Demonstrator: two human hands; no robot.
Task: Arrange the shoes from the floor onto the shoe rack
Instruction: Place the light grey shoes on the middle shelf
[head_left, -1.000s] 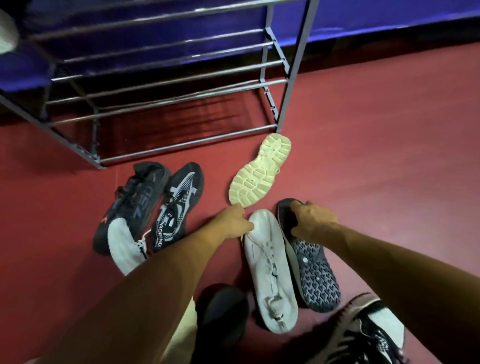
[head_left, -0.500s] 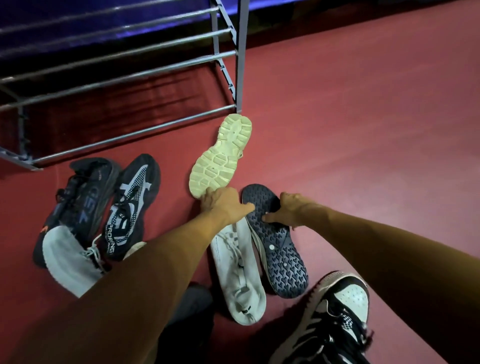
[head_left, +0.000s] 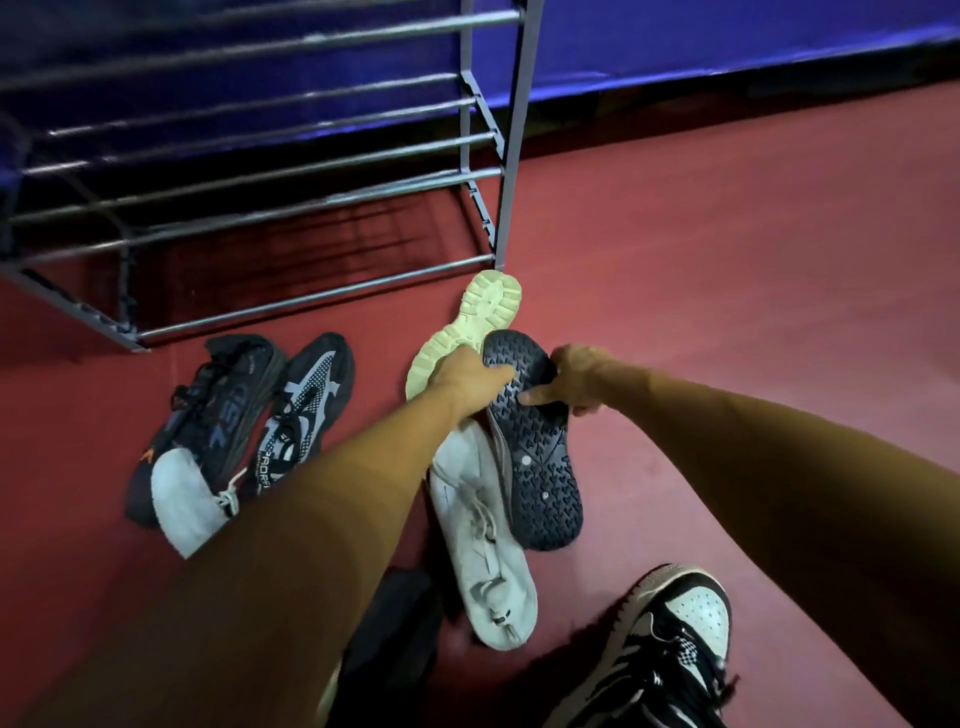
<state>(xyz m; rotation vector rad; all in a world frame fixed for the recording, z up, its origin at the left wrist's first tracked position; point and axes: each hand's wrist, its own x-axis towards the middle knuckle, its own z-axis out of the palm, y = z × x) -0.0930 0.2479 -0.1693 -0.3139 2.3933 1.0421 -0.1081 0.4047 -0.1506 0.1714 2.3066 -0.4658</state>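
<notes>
My left hand (head_left: 470, 378) grips the end of a white lace-up shoe (head_left: 480, 540) that lies on the red floor. My right hand (head_left: 579, 376) holds a dark shoe (head_left: 535, 457) turned sole-up, thumb pressed on the tread. A shoe with a pale yellow-green sole (head_left: 470, 325) lies upside down just beyond both hands, near the rack's right leg. The metal shoe rack (head_left: 291, 218) stands behind, its bars bare. Two black patterned sneakers (head_left: 223, 410) (head_left: 301, 415) lie at the left with a white shoe (head_left: 182, 499) across them.
A black-and-white sneaker (head_left: 670, 644) sits at the bottom right. A dark shoe (head_left: 400, 629) lies partly hidden under my left forearm. A blue wall (head_left: 727, 36) runs behind the rack. Red floor (head_left: 727, 270) stretches to the right.
The dark shoe has been turned sole-up and drawn toward the white shoe. Both hands have come closer together on the pair. The view has tilted up toward the rack again.
</notes>
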